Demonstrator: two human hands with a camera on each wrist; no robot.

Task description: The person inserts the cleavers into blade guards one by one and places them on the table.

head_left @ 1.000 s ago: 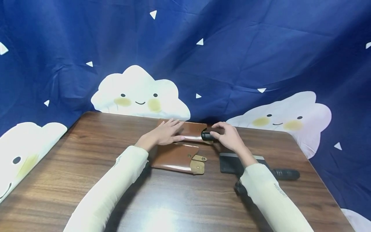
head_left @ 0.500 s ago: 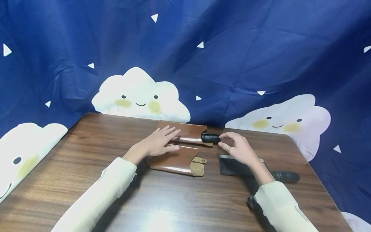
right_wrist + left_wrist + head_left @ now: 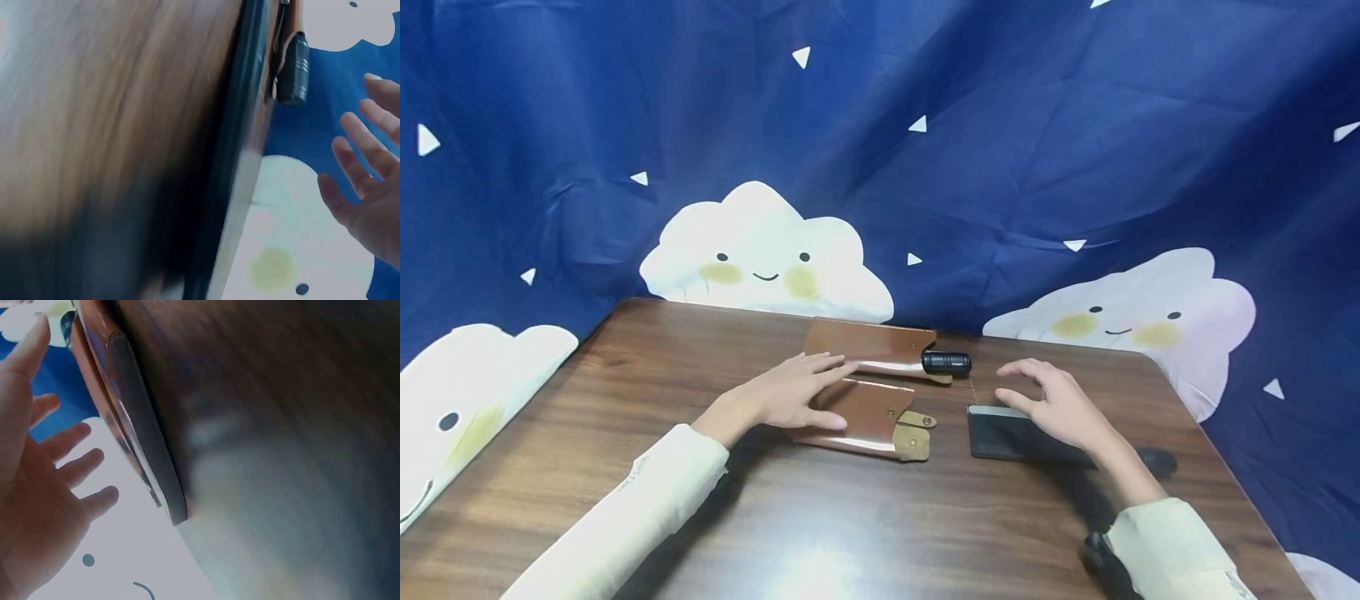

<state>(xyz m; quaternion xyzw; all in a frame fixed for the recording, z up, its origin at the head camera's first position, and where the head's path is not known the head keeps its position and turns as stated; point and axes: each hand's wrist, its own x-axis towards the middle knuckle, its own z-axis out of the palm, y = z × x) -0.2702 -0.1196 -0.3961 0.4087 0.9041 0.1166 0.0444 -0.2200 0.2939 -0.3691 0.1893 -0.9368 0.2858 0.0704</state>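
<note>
Flanking 1 black handle (image 3: 947, 362), the left hand (image 3: 790, 392) and right hand (image 3: 1060, 408) spread loose fingers.

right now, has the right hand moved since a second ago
Yes. In the head view, the right hand has drawn away from the black handle jutting from the far brown sheath, rightward and lower in the picture.
</note>
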